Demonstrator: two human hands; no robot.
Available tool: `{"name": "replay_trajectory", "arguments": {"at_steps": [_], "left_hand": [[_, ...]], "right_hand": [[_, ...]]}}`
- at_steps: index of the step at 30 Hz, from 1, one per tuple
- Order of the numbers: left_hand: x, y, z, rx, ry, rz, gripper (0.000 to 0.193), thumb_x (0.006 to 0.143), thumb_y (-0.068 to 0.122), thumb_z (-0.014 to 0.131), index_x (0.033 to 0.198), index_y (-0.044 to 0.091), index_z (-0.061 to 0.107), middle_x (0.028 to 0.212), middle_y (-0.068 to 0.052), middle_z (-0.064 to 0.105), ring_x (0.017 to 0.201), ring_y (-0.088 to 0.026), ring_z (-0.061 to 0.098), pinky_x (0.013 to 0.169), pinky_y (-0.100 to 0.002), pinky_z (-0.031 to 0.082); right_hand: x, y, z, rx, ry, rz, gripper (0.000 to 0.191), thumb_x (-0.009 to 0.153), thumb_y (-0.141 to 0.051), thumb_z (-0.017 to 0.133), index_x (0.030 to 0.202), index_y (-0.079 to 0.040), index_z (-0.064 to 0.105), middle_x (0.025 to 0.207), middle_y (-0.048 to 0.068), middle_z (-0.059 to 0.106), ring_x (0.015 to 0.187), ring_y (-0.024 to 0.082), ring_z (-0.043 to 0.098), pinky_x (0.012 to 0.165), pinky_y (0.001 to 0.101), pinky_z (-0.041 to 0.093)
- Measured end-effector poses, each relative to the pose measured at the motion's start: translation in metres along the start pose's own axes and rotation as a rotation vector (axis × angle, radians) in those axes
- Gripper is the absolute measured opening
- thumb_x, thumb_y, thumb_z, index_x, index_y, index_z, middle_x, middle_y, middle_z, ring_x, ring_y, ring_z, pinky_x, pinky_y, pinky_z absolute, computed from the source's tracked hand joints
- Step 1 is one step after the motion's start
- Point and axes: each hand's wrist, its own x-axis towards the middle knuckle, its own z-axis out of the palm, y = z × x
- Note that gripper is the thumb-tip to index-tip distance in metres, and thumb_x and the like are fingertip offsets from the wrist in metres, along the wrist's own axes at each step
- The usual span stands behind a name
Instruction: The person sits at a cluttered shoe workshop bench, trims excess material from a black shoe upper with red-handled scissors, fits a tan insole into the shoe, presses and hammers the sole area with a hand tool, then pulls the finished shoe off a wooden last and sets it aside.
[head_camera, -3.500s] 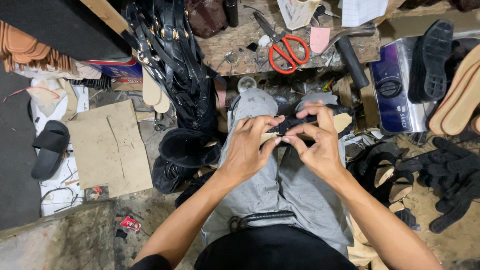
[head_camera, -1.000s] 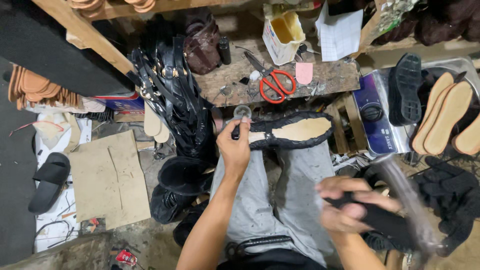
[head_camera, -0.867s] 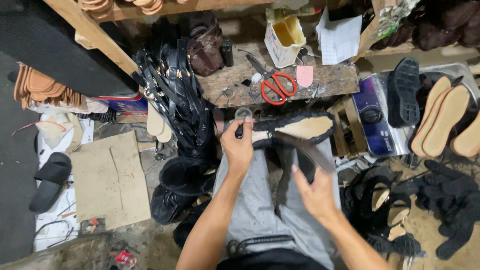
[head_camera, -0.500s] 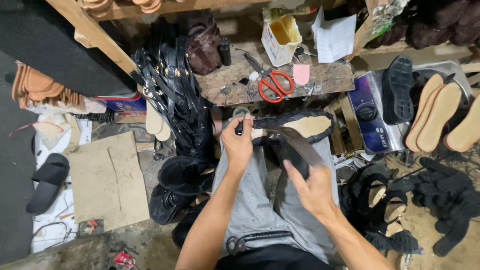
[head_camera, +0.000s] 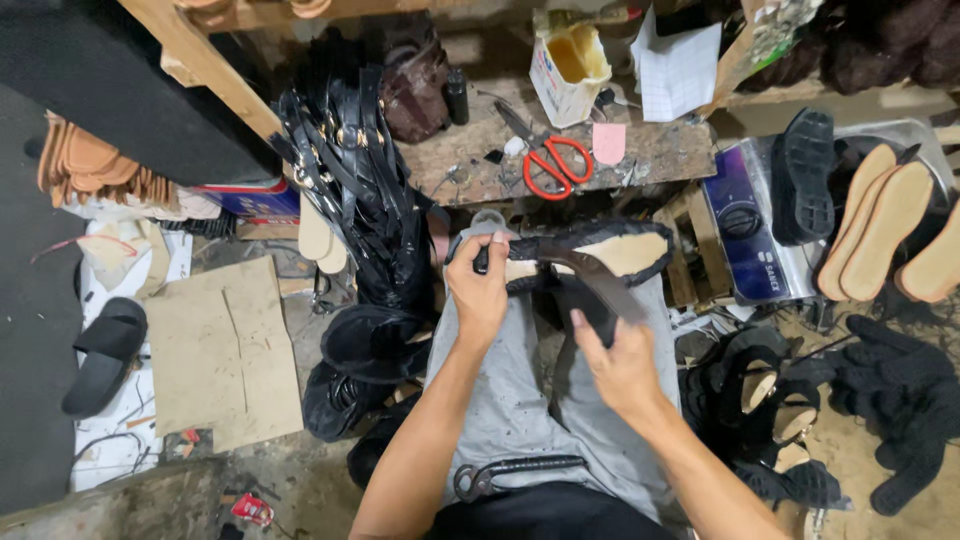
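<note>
A sandal sole (head_camera: 600, 255) with a tan insole and a dark rim is held across the knees, above the grey trousers (head_camera: 520, 400), and its long axis runs from left to right. Its left end is clamped by the left hand (head_camera: 482, 290), with the fingers closed over the edge. A dark strap (head_camera: 590, 285) is laid over the middle of the sole, slanting down toward the right hand (head_camera: 618, 365). The lower end of the strap is pinched by the right hand, whose fingers are together around it. The sole lies just above and beyond the right hand, so the middle of the sole is nearer to this hand, while the left hand is already on it.

On the wooden bench (head_camera: 660, 155) behind the sole, red-handled scissors (head_camera: 552, 165) are seen, and just beside them a small pink tag (head_camera: 608, 142). A white carton (head_camera: 568, 62) with an open top and yellowish inside stands at the back. A white squared paper (head_camera: 678, 70) is placed to the right of it. Under the left shelf a flat red and blue box (head_camera: 245, 200) is seen. A sheet of brown cardboard (head_camera: 222, 350) lies on the floor at the left
</note>
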Motion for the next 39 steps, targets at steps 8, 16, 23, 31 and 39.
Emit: {"name": "replay_trajectory", "arguments": {"at_steps": [8,16,23,31,39], "left_hand": [[-0.001,-0.003,0.002,-0.021,-0.002,-0.011,0.018,0.099,0.014,0.066,0.095,-0.002,0.073,0.080,-0.006,0.068,0.076,-0.012,0.061,0.073,-0.028,0.049],[0.006,-0.010,0.009,-0.005,-0.002,-0.029,0.019,0.098,0.014,0.067,0.093,-0.003,0.072,0.079,-0.005,0.069,0.077,-0.010,0.061,0.073,-0.027,0.049],[0.007,-0.006,0.015,-0.025,-0.019,-0.084,0.020,0.099,0.014,0.067,0.094,-0.004,0.072,0.080,-0.004,0.069,0.078,-0.009,0.059,0.074,-0.026,0.049],[0.009,-0.013,0.020,-0.060,-0.027,-0.065,0.017,0.099,0.010,0.064,0.096,-0.004,0.071,0.085,-0.004,0.069,0.081,-0.009,0.060,0.077,-0.026,0.049],[0.031,0.026,0.014,0.551,-0.159,0.259,0.013,0.100,0.018,0.068,0.102,0.006,0.074,0.096,-0.007,0.072,0.098,-0.026,0.064,0.088,-0.038,0.046]], "right_hand": [[-0.016,0.014,0.004,0.305,0.048,0.089,0.017,0.103,-0.017,0.064,0.108,-0.001,0.064,0.072,0.005,0.061,0.057,0.011,0.055,0.053,0.0276,0.046],[-0.017,0.018,0.016,0.657,0.111,-0.353,0.030,0.099,-0.021,0.068,0.119,-0.003,0.056,0.094,0.006,0.060,0.073,0.013,0.057,0.065,0.0303,0.050],[-0.011,0.035,0.016,0.616,0.084,-0.149,0.020,0.099,-0.020,0.068,0.108,-0.004,0.060,0.076,0.002,0.059,0.066,0.009,0.057,0.059,0.0263,0.047],[-0.014,0.068,0.023,0.375,0.108,-0.083,0.021,0.102,-0.018,0.064,0.112,0.001,0.064,0.080,0.004,0.062,0.073,0.013,0.059,0.067,0.0287,0.048],[0.046,0.047,-0.029,0.311,0.117,0.311,0.027,0.096,-0.022,0.066,0.085,0.002,0.061,0.054,0.006,0.058,0.044,0.012,0.053,0.043,0.0313,0.042]]}}
